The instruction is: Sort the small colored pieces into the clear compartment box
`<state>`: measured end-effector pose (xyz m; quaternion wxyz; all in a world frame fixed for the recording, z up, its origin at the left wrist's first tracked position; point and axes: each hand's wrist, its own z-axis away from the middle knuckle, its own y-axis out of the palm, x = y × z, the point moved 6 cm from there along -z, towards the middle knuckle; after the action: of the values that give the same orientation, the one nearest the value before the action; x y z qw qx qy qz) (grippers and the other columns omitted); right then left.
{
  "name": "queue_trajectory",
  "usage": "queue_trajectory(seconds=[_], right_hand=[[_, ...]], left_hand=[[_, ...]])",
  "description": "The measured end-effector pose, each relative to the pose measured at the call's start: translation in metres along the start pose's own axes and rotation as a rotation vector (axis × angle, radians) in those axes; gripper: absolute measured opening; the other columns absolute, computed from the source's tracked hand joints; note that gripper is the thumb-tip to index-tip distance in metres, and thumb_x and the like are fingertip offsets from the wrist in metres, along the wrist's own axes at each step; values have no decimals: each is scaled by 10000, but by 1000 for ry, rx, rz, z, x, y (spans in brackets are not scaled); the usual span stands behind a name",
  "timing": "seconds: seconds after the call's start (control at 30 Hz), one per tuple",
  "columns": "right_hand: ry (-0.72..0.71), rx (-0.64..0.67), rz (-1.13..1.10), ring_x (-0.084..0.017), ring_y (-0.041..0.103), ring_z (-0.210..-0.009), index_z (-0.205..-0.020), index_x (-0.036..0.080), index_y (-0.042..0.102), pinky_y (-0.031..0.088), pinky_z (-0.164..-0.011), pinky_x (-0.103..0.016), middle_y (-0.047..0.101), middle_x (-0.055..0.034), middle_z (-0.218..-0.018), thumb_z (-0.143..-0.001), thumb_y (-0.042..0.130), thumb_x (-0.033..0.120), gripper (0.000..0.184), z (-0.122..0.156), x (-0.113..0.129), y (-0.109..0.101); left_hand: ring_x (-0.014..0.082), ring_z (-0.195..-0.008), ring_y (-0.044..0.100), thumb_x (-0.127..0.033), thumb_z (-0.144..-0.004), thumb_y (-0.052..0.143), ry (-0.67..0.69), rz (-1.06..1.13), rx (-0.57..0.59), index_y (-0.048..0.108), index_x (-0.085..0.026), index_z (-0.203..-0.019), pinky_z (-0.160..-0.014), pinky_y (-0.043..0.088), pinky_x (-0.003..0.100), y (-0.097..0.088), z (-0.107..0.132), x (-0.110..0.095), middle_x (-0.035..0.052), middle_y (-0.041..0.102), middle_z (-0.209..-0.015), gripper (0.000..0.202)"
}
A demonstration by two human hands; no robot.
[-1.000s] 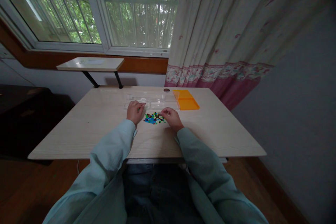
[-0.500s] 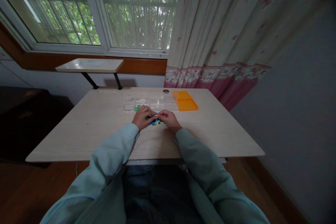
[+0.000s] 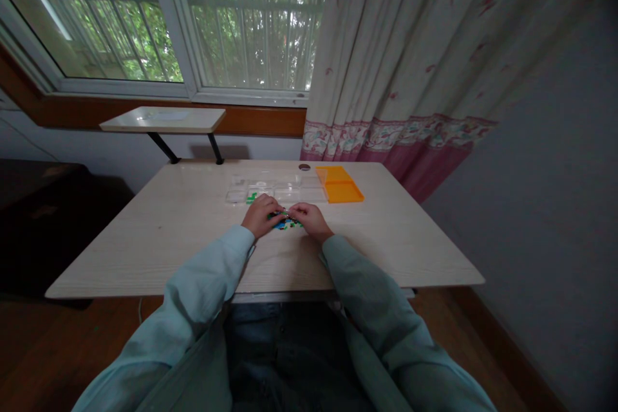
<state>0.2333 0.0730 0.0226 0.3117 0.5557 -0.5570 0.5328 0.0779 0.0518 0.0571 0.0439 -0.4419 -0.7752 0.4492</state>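
Observation:
A small heap of tiny coloured pieces [image 3: 288,224], blue, green and dark, lies on the pale wooden table [image 3: 193,232]. My left hand [image 3: 261,215] rests on the heap's left side with fingers curled in a pinch. My right hand [image 3: 309,219] is on its right side, also pinched. The fingertips of both hands meet over the heap; what they hold is too small to name. Just beyond stands a clear compartment tray [image 3: 277,190] with a few green pieces [image 3: 252,196] in one left cell.
An orange lid [image 3: 339,183] lies to the right of the clear tray. A small dark round disc [image 3: 304,167] sits near the table's far edge. A white shelf on black brackets [image 3: 161,120] hangs under the window. A curtain [image 3: 410,58] falls at the right.
My left hand came back from the clear tray to the heap, uncovering green pieces in a cell. Both hands' fingertips now meet over the heap. In the last half second little moved.

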Motion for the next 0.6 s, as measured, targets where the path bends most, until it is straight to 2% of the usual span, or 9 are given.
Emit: queue_trajectory(seconds=[0.17,0.3,0.43,0.6], right_hand=[[-64,-110,103,-172,617,-767,-799,185,705,476,-732,-288,706,-39,-801,-797,585,492,329,-3,0,-19],[-117,-177,372,-178,605,-770,-817,177,723,458,-748,-301,701,-58,-815,-810,600,410,264,-3,-1,-38],[-172,-117,667,-185,596,-830,-812,187,743,414,-822,-314,706,-59,-826,-803,638,292,149,0,2,-38],[-177,-30,780,-188,570,-882,-811,214,756,378,-836,-301,709,-45,-859,-799,671,269,102,3,3,-30]], left_hand=[[224,-900,555,-411,-866,598,-141,-26,-111,710,-221,-891,-850,421,386,-11,2,17,67,654,-842,221],[223,-894,561,-417,-856,605,-314,-80,-250,698,-220,-857,-867,421,390,-26,9,46,54,649,-840,218],[206,-833,571,-410,-859,594,-449,-102,-366,679,-216,-825,-851,433,383,-39,19,73,38,643,-810,215],[187,-752,558,-392,-868,579,-500,-121,-431,665,-209,-772,-801,443,365,-45,26,86,33,625,-753,224]])
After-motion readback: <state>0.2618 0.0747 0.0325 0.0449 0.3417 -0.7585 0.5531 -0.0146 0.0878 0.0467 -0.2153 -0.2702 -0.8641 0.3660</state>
